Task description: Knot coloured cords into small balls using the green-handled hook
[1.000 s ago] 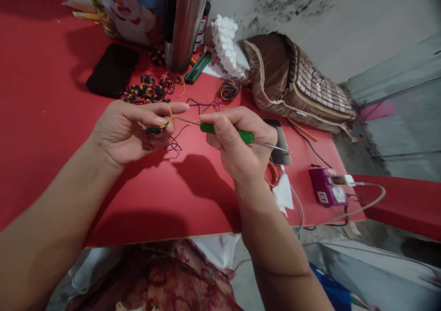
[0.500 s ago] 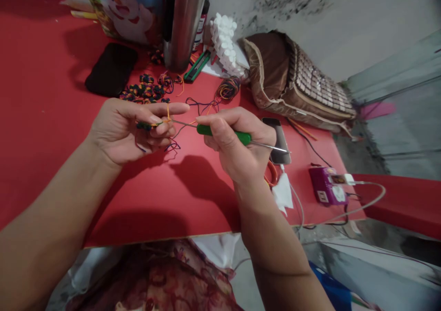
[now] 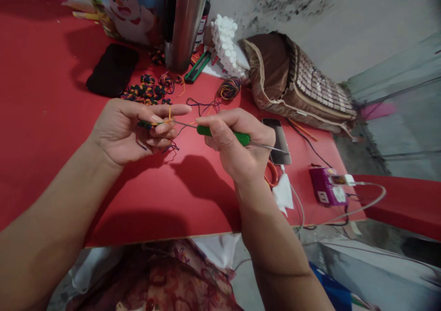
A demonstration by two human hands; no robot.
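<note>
Left hand [image 3: 132, 127]: pinching a knotted thread piece [image 3: 144, 124] at nine o'clock from midway between both hands, mostly covered by fingers; index straight, yellow thread [image 3: 170, 113] across it.
Right hand [image 3: 232, 155]: curled around a green-handled hook [image 3: 241, 138], tip hard to make out at the thread.
Orange ring [image 3: 274, 175]: four o'clock, partly behind the right wrist.
Flask [image 3: 186, 31]: twelve o'clock, top cut off, partly hiding a bottle [image 3: 201, 26], label unreadable.
Purple box [image 3: 319, 182]: four o'clock, markings unclear.
Black phone [image 3: 113, 70]: ten o'clock, on the red bench [image 3: 155, 210].
</note>
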